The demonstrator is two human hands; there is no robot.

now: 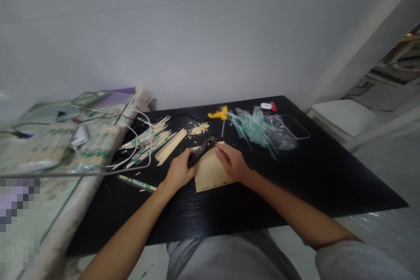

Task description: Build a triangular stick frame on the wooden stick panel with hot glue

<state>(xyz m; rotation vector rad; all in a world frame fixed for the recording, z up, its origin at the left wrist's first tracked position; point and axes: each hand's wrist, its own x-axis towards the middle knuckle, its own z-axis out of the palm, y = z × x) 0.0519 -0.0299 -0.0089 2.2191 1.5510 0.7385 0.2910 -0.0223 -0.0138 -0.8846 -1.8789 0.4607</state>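
Observation:
A dark hand tool, pliers-like in shape (pixel 199 152), is in my left hand (pixel 180 169), whose fingers wrap round its handles. Its head reaches the far edge of a flat panel of pale wooden chopsticks laid side by side (pixel 210 174). My right hand (pixel 233 162) is closed on the panel's right part, with its fingertips near the tool's head; the exact grip is partly hidden. Left of the panel lies a bundle of loose bare chopsticks (pixel 171 146). Behind it is a small heap of short cut stick pieces (pixel 199 128).
Wrapped chopsticks (pixel 152 138) lie at the table's left, one wrapped pair (pixel 137 182) nearer me. A yellow glue gun (pixel 218 114) sits at the back, beside crumpled plastic wrappers (pixel 254 127). A white cable (pixel 150 140) loops over the left edge. A white stool (pixel 339 117) stands right.

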